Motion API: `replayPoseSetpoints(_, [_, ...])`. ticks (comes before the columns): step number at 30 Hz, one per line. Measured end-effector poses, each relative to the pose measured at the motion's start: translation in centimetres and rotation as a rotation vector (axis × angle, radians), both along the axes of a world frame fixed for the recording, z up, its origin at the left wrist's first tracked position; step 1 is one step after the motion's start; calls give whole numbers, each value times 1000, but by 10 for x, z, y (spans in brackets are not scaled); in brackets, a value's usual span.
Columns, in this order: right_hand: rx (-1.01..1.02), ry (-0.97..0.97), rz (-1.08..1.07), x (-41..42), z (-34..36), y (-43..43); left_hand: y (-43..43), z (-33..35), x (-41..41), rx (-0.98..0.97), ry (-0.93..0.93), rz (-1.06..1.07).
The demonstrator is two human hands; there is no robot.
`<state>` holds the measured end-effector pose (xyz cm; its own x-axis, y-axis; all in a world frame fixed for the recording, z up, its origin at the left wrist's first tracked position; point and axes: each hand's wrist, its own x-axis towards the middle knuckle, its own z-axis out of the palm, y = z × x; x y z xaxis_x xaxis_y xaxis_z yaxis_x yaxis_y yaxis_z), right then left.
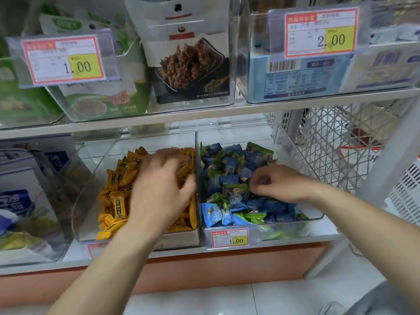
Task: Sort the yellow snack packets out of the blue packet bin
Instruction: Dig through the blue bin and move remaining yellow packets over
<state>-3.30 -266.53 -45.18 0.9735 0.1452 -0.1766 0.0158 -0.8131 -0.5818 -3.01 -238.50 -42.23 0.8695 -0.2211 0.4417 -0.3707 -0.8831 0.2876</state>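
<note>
Our right hand [279, 185] curls its fingertips together down among the blue packets [227, 176] in the right-hand bin [295, 160]; we cannot tell what it pinches. Our left hand [159, 185] lies spread over the yellow packets [116, 201] in the neighbouring clear bin [91, 189], grip hidden.

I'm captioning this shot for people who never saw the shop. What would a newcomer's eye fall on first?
Two clear bins side by side on the lower shelf: the left bin heaped with yellow packets, the right bin with blue and green packets. The left hand spreads over the yellow heap; the right hand curls its fingers among the blue ones. Above hang a 1.00 price tag and a 2.00 price tag.
</note>
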Motion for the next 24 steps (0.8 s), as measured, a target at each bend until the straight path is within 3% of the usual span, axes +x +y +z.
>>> replayPoseSetpoints(3, [-157,155,163,0,-4,0,-33,-12,-24,75,-12,-294])
replayPoseSetpoints(5, [-242,286,234,-1,-11,5,-50,-22,-35,90,140,-412])
replayPoseSetpoints(7, [-381,309,248,0,-18,9,-63,-35,-37,124,293,-407])
replayPoseSetpoints(10, [-586,172,184,5,-19,16,-79,-47,-32,267,417,-309])
replayPoseSetpoints(14, [-739,58,53,7,-10,17,-95,-51,-16,297,577,-168])
replayPoseSetpoints(19, [-627,108,-51,5,-11,3,-110,-51,7,411,761,-121])
replayPoseSetpoints(24, [-325,342,31,2,-22,0,-115,-60,23,272,855,-51])
